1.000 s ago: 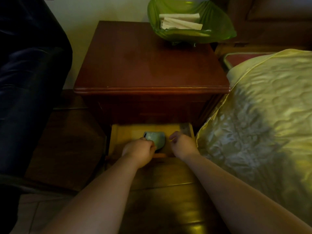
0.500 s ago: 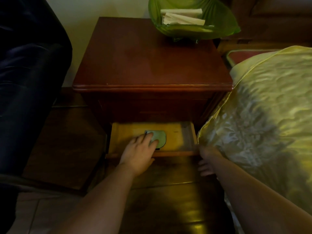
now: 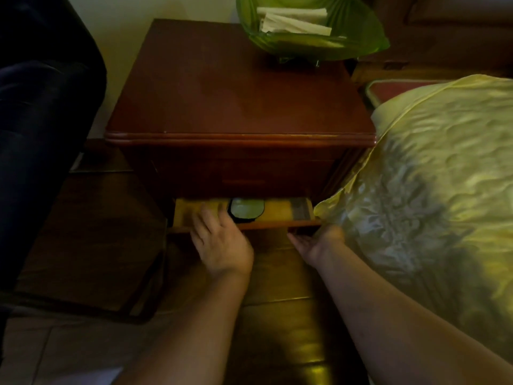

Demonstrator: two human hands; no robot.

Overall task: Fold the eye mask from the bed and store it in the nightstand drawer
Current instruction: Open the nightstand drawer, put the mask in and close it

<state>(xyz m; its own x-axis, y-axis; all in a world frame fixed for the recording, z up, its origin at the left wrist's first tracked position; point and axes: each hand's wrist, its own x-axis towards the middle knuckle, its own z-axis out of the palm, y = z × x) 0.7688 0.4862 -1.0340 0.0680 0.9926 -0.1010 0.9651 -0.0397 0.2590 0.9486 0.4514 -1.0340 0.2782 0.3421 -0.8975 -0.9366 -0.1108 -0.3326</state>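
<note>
folded eye mask: inside nightstand drawer, barely pulled out. left hand spread, empty, at its front edge; right hand open, empty. green dish at 12 o'clock; yellow bedspread at 3. no readable writing.

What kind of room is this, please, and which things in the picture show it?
Most likely a bedroom. A wooden nightstand stands beside a bed with a yellow bedspread, and a folded eye mask lies in the nightstand's open drawer.

Dark wooden nightstand, green glass dish with folded papers at its back right corner, folded eye mask inside its partly open bottom drawer, bed right of it
</note>
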